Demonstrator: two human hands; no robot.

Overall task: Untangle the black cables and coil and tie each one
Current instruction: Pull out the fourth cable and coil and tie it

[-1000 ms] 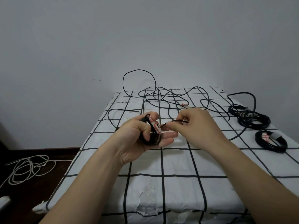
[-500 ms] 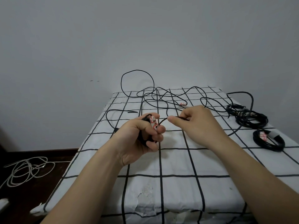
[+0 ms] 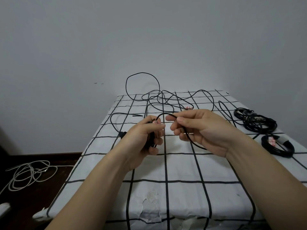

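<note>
Grey wall at the back, worktop (image 3: 182, 165) covered in a white cloth with a black grid. Left hand (image 3: 142, 136) near centre: grip closed round a small black coil (image 3: 150, 140), with a red-and-white tag (image 3: 155, 121) by the thumb. One strand (image 3: 166, 114) arcs from that coil over to the right hand (image 3: 204, 128), just beside it. Right grip pinches the strand between thumb and forefinger, other fingers loosely curled. The strand then runs down under the palm and out at the wrist.

Loose black cable (image 3: 166, 100) lies tangled at the far end of the cloth, one loop standing up against the wall. A black plug (image 3: 122, 134) sits left of the left hand, its lead curving to the far left.

At the right edge are a black bundle (image 3: 255, 121) and, nearer, a coiled cable (image 3: 280, 146) with a white and red band. Well apart, on the dark floor at left, is a white cable (image 3: 28, 173) in a loose heap.
</note>
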